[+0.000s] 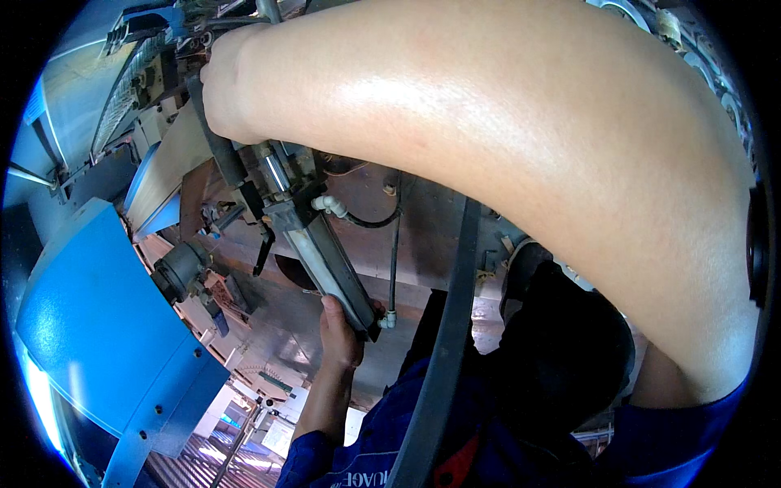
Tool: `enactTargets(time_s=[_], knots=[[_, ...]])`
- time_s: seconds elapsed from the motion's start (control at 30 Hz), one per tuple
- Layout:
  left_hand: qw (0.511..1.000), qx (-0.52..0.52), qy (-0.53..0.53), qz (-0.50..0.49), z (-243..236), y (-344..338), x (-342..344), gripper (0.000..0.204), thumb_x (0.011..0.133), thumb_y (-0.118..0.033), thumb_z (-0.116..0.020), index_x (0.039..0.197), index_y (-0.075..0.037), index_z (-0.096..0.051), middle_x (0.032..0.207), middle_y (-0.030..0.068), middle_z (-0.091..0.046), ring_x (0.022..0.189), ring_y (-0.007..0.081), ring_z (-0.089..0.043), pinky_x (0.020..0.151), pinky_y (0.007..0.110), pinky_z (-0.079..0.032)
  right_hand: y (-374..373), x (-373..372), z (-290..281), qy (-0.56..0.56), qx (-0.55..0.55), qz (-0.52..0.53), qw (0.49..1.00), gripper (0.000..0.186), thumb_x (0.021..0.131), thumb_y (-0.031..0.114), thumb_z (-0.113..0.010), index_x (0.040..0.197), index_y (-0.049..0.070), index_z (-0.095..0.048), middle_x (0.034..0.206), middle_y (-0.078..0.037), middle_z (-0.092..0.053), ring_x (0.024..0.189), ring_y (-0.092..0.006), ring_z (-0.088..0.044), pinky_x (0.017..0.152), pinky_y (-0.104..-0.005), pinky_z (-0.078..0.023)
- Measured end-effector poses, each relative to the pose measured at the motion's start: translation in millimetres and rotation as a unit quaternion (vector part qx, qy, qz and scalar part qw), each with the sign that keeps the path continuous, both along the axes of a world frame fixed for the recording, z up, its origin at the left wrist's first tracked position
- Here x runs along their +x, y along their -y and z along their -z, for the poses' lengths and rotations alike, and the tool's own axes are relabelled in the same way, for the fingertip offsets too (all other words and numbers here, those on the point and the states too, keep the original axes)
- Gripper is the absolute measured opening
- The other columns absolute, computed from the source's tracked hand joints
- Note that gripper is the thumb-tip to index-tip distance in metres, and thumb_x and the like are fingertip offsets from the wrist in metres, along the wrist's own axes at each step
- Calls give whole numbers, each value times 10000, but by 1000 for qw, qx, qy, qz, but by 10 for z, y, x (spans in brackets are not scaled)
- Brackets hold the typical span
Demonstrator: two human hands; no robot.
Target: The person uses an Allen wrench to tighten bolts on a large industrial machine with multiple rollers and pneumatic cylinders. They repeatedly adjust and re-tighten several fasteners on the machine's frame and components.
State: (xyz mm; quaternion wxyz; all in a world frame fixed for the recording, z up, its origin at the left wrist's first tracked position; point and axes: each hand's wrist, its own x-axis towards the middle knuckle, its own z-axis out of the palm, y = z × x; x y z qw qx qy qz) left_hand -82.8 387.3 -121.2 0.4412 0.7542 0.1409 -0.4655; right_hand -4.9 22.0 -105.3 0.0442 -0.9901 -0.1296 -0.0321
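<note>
My left hand (340, 333) is closed round the lower end of a grey pneumatic cylinder (321, 264), its thumb lying along the near side. The cylinder slants from upper left to lower right, with its bright piston rod (277, 172) showing at the top. White elbow fittings (329, 205) join it to a black air hose (374, 221). My right forearm crosses the whole upper picture from the right. At its end, my right hand (224, 85) is among dark machine parts beside a dark round bar (218, 138). Its fingers are hidden, so its grip cannot be made out.
A large blue machine cover (106, 317) stands at the left. Near it are a dark grey cylindrical knob (183, 271) and a black lever handle (263, 250). A long dark strap or bar (451, 325) runs down in front of my body. My dark trouser leg (561, 333) is at lower right.
</note>
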Motion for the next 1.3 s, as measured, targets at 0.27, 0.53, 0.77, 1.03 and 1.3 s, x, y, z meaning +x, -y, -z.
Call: enactTargets(time_s=[0.27, 0.53, 0.77, 1.03, 1.3], knots=[[1000, 10, 1, 27, -16, -3, 25, 850, 937, -803, -365, 1228, -23, -538, 945, 176, -693, 890, 290, -709, 768, 408, -569, 1, 61, 13, -3, -6, -9, 1000, 170, 894, 267, -690, 1007, 207, -802, 1122, 58, -737, 1201, -177, -576, 1061, -351, -401], [999, 23, 17, 30, -4, -10, 10, 891, 896, -840, -407, 1270, -42, -536, 918, 153, -685, 860, 287, -708, 735, 393, -565, -22, 189, 52, -8, -5, -24, 1000, 165, 897, 257, -683, 999, 202, -801, 1118, 63, -738, 1201, -173, -577, 1052, -337, -411], [998, 26, 33, 43, -38, 80, 6, 898, 943, -811, -339, 1098, 41, -576, 896, 181, -695, 857, 272, -708, 763, 394, -577, 1, 270, 45, -17, 3, -18, 1000, 162, 900, 248, -677, 992, 197, -801, 1115, 66, -740, 1201, -169, -578, 1044, -325, -419], [998, 31, 29, 36, -35, 73, -4, 891, 935, -819, -341, 1151, 18, -559, 911, 180, -687, 858, 285, -706, 765, 412, -574, 6, 299, 46, -19, 3, -4, 1000, 165, 902, 239, -670, 1001, 201, -797, 1112, 70, -742, 1214, -151, -573, 1041, -321, -426], [999, 20, 10, 46, -19, 44, 31, 861, 934, -810, -360, 1259, -30, -530, 942, 163, -672, 875, 293, -699, 792, 438, -563, 22, 336, 24, -41, -10, 3, 999, 182, 887, 233, -678, 1030, 203, -787, 1105, 79, -743, 1237, -140, -561, 1023, -329, -430]])
